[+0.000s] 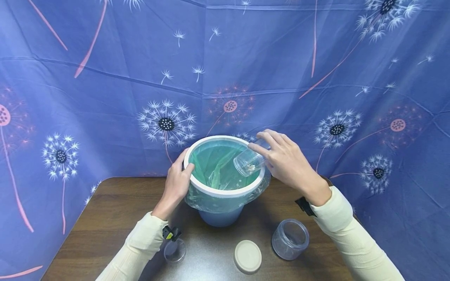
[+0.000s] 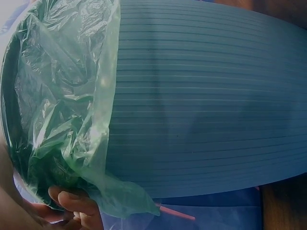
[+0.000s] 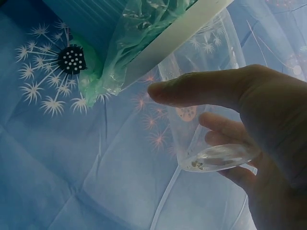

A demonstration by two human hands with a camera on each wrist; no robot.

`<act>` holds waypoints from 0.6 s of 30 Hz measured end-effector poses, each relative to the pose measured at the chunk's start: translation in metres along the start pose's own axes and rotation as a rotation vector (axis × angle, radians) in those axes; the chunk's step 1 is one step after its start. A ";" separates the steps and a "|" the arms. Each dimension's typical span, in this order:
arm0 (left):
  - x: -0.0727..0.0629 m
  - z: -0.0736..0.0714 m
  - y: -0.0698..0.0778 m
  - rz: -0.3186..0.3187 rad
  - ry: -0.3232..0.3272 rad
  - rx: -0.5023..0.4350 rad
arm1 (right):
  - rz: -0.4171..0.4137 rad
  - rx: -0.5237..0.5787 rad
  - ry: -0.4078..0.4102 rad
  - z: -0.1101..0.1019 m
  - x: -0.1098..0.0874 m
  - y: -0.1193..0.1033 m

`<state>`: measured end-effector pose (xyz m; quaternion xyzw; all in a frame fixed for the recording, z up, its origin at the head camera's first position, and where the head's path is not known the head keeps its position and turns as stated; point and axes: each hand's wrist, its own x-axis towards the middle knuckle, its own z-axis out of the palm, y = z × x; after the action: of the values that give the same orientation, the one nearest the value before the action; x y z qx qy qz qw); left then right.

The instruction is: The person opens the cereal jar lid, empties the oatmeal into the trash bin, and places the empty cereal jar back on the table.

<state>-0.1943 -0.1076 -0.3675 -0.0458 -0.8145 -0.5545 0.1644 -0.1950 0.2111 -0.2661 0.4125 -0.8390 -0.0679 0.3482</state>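
Observation:
A blue trash bin (image 1: 220, 218) with a white rim (image 1: 219, 192) stands on the table, lined with a thin green plastic bag (image 1: 211, 160) folded over the rim. My left hand (image 1: 178, 180) grips the bin's left rim, thumb on top and fingers outside against the bag. My right hand (image 1: 290, 164) holds a clear cup (image 1: 242, 160) at the right side of the bin. The cup is tilted, its mouth down over the opening. Small pale bits (image 1: 251, 168) show inside it, and a few dark crumbs (image 3: 196, 165) lie at its base in the right wrist view.
In front of the bin are a clear wide-mouthed jar (image 1: 290, 240) at right, a round cream lid (image 1: 247, 256) and a small clear round dish (image 1: 174, 251) beside my left wrist. A blue dandelion-print cloth (image 1: 246, 58) hangs behind the wooden table (image 1: 109, 218).

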 end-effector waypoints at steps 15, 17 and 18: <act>0.000 0.000 0.000 -0.008 -0.003 0.000 | -0.045 -0.060 0.011 0.001 0.003 -0.003; 0.000 0.000 -0.001 -0.008 -0.002 0.001 | -0.049 -0.063 0.006 0.000 0.003 -0.003; 0.000 0.000 -0.001 -0.009 -0.002 0.001 | -0.051 -0.064 0.003 0.000 0.004 -0.003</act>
<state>-0.1949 -0.1074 -0.3681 -0.0424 -0.8152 -0.5547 0.1611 -0.1950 0.2063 -0.2653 0.4226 -0.8250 -0.1028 0.3608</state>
